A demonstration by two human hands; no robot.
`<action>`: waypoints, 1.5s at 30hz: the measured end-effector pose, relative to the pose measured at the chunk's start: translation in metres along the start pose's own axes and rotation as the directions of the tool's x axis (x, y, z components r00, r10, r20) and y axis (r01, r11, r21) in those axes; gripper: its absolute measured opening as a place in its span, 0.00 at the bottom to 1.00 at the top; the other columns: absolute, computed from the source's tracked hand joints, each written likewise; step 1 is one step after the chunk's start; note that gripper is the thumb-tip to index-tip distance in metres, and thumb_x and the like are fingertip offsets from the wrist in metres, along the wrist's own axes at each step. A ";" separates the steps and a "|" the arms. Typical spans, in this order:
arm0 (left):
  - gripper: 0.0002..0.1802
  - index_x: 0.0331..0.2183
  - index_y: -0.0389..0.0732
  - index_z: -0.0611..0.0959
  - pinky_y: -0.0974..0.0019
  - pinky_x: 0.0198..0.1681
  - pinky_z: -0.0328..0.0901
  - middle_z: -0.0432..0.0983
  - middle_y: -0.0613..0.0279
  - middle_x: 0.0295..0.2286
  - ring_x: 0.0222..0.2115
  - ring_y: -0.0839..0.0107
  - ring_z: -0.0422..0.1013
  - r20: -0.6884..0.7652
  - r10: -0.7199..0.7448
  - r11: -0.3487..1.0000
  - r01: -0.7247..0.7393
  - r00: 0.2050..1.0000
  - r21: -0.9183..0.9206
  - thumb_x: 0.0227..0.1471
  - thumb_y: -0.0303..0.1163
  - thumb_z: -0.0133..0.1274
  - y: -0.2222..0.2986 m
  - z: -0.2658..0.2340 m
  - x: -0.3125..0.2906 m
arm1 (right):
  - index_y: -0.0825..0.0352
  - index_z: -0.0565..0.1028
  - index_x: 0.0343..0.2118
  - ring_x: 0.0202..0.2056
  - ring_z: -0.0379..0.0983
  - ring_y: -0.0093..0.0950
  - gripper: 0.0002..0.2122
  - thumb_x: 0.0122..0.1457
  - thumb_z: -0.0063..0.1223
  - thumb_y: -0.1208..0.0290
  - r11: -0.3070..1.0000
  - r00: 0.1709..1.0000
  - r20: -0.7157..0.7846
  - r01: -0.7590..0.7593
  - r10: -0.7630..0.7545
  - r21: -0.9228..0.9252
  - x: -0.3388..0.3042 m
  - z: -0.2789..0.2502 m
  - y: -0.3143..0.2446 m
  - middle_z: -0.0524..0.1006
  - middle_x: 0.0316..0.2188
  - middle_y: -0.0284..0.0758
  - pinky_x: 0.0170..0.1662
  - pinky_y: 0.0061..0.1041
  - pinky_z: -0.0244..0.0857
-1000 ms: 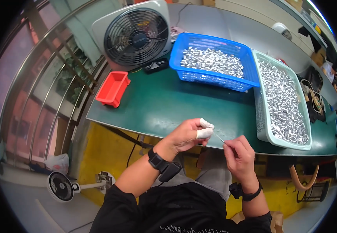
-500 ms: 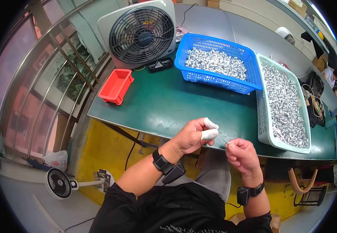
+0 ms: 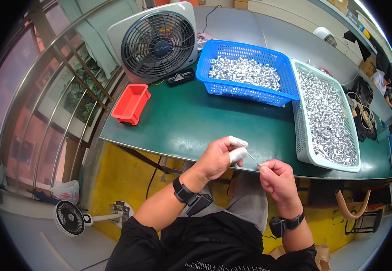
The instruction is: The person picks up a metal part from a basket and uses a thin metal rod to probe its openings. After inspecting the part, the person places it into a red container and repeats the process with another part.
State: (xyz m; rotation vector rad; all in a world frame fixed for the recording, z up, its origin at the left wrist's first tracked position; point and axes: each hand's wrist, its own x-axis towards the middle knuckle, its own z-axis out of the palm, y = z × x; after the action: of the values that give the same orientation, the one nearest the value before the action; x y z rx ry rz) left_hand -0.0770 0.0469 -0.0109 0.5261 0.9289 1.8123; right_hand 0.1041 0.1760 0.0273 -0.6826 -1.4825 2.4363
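Over the front edge of the green table, my left hand (image 3: 221, 158), with white coverings on its thumb and index finger, pinches one end of a thin metal rod (image 3: 252, 158). The fingertips of my right hand (image 3: 276, 178) are closed at the rod's other end; whether a small part sits there is too small to tell. Beyond my hands stands a blue perforated basket (image 3: 250, 88) of small silvery metal pieces (image 3: 245, 72). To its right is a pale green basket (image 3: 301, 131) filled with similar pieces.
A red plastic bin (image 3: 131, 104) stands at the table's left end. Behind it are a box fan (image 3: 160, 45) and a small black case (image 3: 181, 77). A small white fan (image 3: 69, 217) is at the lower left, beside metal railings. A stool (image 3: 353, 205) stands at the right.
The whole view has shifted slightly. My hands still hold the rod between them, and the right fingertips sit a little closer to the left hand.
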 end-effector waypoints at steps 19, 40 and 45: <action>0.14 0.39 0.37 0.77 0.65 0.32 0.65 0.73 0.62 0.31 0.28 0.72 0.66 0.006 -0.030 0.954 0.031 1.000 -0.298 0.65 0.37 0.43 0.009 -0.029 0.001 | 0.71 0.78 0.27 0.20 0.64 0.15 0.02 0.54 0.58 0.79 0.575 0.832 0.061 0.432 -0.551 -0.694 0.007 0.025 0.003 0.70 0.21 0.30 0.23 0.17 0.57; 0.16 0.39 0.36 0.77 0.68 0.29 0.64 0.72 0.62 0.31 0.27 0.73 0.65 -0.023 -0.070 0.992 0.067 0.997 -0.108 0.65 0.40 0.42 0.013 -0.021 -0.002 | 0.71 0.79 0.27 0.21 0.64 0.14 0.03 0.54 0.59 0.77 0.654 0.873 0.042 0.395 -0.485 -0.645 0.008 0.020 0.004 0.70 0.21 0.29 0.24 0.16 0.58; 0.15 0.38 0.37 0.78 0.69 0.28 0.64 0.72 0.62 0.29 0.26 0.73 0.65 -0.012 -0.067 0.994 0.066 0.998 -0.086 0.64 0.39 0.44 0.012 -0.019 -0.003 | 0.71 0.79 0.28 0.22 0.64 0.14 0.02 0.54 0.59 0.77 0.721 0.896 0.015 0.366 -0.443 -0.589 0.008 0.018 0.004 0.70 0.21 0.29 0.25 0.16 0.58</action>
State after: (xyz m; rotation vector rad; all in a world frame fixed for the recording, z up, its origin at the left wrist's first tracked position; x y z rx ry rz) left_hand -0.0964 0.0345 -0.0129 0.4236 0.8642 1.7892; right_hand 0.0889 0.1629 0.0286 -0.5158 -2.0801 1.5739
